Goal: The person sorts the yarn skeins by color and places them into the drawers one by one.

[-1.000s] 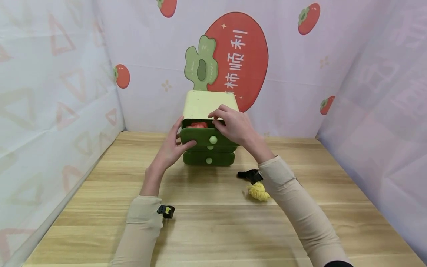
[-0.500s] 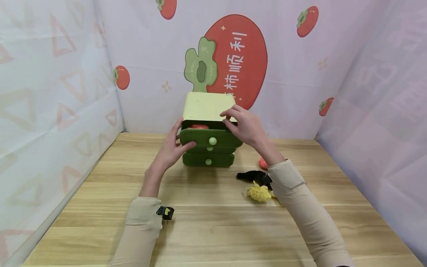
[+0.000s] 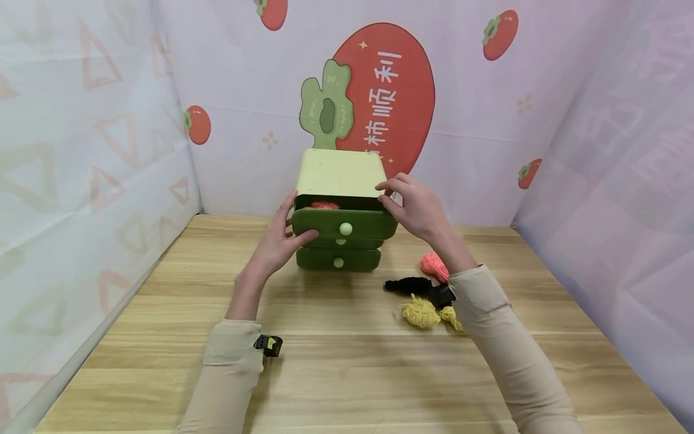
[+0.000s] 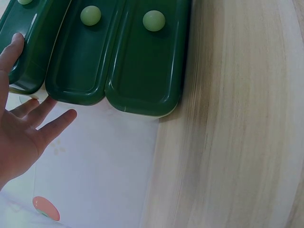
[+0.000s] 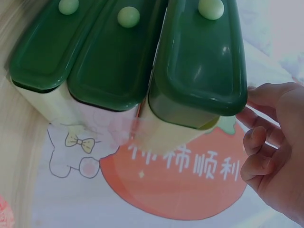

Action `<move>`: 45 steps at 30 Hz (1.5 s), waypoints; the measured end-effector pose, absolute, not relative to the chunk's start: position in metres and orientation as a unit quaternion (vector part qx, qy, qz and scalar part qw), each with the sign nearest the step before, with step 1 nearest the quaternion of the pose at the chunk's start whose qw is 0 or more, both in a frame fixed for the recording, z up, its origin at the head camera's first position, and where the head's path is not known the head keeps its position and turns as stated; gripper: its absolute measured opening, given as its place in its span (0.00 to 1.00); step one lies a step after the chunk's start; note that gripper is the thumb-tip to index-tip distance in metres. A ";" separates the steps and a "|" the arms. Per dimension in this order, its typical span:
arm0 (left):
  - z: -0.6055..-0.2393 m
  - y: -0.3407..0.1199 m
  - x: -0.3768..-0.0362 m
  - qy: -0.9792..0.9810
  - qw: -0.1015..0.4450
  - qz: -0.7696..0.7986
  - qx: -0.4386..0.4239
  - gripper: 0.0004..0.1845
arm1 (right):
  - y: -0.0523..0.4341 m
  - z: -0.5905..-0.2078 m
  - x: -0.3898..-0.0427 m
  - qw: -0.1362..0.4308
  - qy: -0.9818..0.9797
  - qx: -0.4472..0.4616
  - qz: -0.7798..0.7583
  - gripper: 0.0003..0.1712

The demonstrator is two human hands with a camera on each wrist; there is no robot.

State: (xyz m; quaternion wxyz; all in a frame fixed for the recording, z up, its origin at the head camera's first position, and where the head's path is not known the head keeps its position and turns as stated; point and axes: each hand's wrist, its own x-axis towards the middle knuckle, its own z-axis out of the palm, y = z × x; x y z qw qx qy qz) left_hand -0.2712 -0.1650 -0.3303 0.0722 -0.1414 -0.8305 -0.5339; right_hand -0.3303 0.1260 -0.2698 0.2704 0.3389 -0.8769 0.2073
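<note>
A small cabinet with a pale yellow top point(image 3: 341, 172) and green drawers stands at the back of the table. Its top drawer point(image 3: 325, 224) is pulled partly out, and a bit of red yarn point(image 3: 324, 205) shows inside. My left hand point(image 3: 273, 244) rests at the cabinet's left side, thumb on the top drawer's front and the other fingers spread along the side. My right hand point(image 3: 417, 208) is at the right upper corner of that drawer, its fingers loosely bent. In the right wrist view its fingertips point(image 5: 251, 89) meet or nearly touch the drawer's edge; nothing is held.
Right of the cabinet, on the wooden table point(image 3: 325, 374), lie a coral yarn ball point(image 3: 434, 266), a black bundle point(image 3: 409, 286), a yellow yarn bundle point(image 3: 420, 312) and a smaller yellow piece point(image 3: 451, 317). Printed cloth walls point(image 3: 466, 120) enclose the back and sides.
My right hand has moved right, from over the drawer's opening to its right corner, uncovering the coral yarn and the smaller yellow piece. The left hand has stayed in place.
</note>
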 end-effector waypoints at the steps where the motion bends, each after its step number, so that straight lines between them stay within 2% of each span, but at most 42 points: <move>1: -0.330 -0.165 -0.271 -0.830 0.072 -0.535 -0.141 0.50 | 0.128 -0.270 -0.331 0.270 -0.878 0.336 0.208 0.11; 11: -0.334 -0.165 -0.276 -0.827 0.070 -0.541 -0.138 0.50 | 0.154 -0.277 -0.338 0.287 -0.883 0.304 0.215 0.11; 16: -0.336 -0.166 -0.277 -0.826 0.071 -0.543 -0.136 0.51 | 0.169 -0.283 -0.341 0.277 -0.894 0.279 0.214 0.12; 25: -0.336 -0.166 -0.277 -0.825 0.071 -0.543 -0.138 0.50 | 0.193 -0.301 -0.349 0.209 -0.922 0.260 0.199 0.13; 45: -0.332 -0.165 -0.274 -0.830 0.068 -0.537 -0.134 0.50 | 0.224 -0.336 -0.360 0.064 -0.965 0.228 0.112 0.23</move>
